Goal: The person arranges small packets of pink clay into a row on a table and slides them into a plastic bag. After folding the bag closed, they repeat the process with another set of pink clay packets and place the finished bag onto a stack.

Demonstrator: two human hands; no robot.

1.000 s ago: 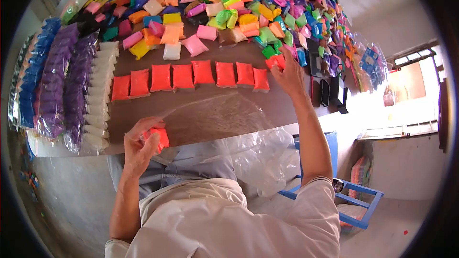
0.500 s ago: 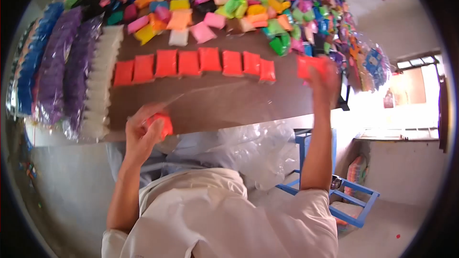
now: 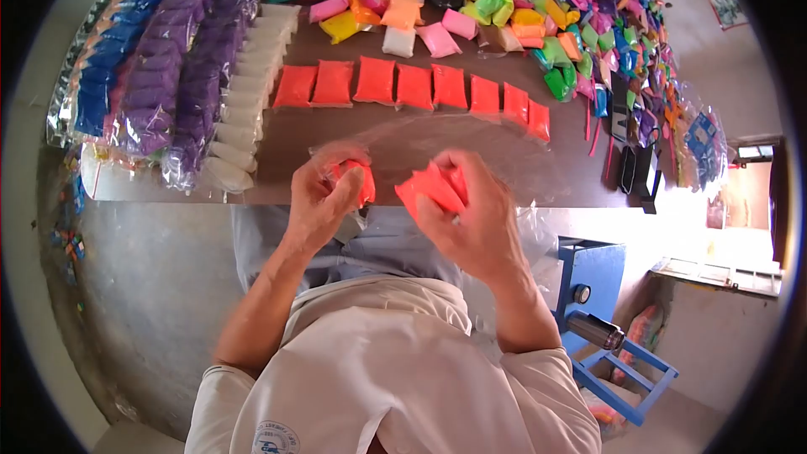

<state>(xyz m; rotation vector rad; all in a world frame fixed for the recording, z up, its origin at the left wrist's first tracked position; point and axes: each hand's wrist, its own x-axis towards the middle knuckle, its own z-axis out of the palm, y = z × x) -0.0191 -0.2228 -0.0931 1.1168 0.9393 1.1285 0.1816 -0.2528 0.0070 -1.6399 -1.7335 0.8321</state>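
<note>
Near the front edge of the table [image 3: 403, 139], my left hand [image 3: 324, 206] is closed around a small red packet [image 3: 366, 185], largely hidden by the fingers. To its right, my right hand [image 3: 475, 219] grips red packets [image 3: 430, 188]; they look like more than one, but the fingers cover part of them. A slight gap separates the two hands. Beyond them, a row of several flat red packets [image 3: 374, 81] lies side by side in clear wrapping. Some clear plastic film [image 3: 403, 126] stretches between that row and my hands.
Loose multicoloured packets [image 3: 471, 0] are heaped along the back and right. Strips of white [image 3: 252, 76], purple [image 3: 160, 59] and blue packets [image 3: 109, 50] stand at the left. Black scissors-like items [image 3: 635, 170] lie at the right edge. A blue stool [image 3: 597, 273] with a metal flask [image 3: 595, 330] is below right.
My right hand has come from the table's right side to the front, carrying red packets. My left hand has stayed closed near the front edge. The view has shifted.
</note>
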